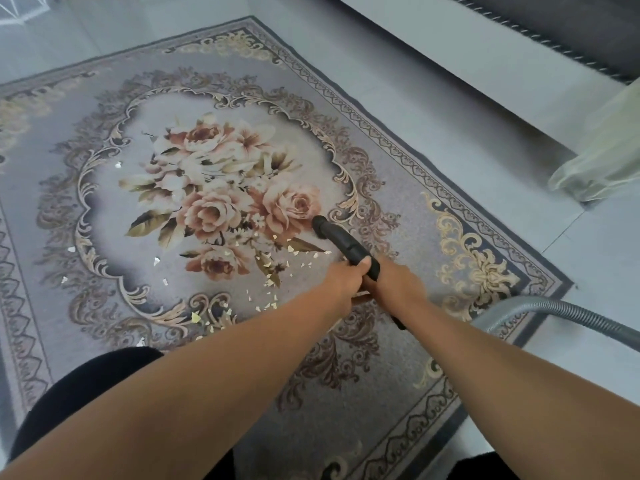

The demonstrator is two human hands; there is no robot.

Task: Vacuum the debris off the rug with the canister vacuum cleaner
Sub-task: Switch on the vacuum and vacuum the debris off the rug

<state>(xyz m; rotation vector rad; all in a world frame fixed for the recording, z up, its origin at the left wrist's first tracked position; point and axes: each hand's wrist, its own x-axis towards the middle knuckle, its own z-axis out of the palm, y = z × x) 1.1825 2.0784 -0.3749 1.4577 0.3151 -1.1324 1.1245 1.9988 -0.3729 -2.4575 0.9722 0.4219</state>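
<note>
With both my left hand [346, 278] and right hand [394, 284] clenched around the stiff black nozzle [341, 242], I steer easily. I judge the paper scraps [273, 265] light, the hose [561, 315] bendy.

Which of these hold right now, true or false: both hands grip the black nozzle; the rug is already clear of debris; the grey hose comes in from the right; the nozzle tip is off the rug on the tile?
1. Both the left hand and right hand grip the black nozzle. True.
2. The rug is clear. False: pale debris lies scattered near the flowers.
3. The grey hose enters from the right. True.
4. The tip is on tile. False: it is over the rug's floral centre.
</note>
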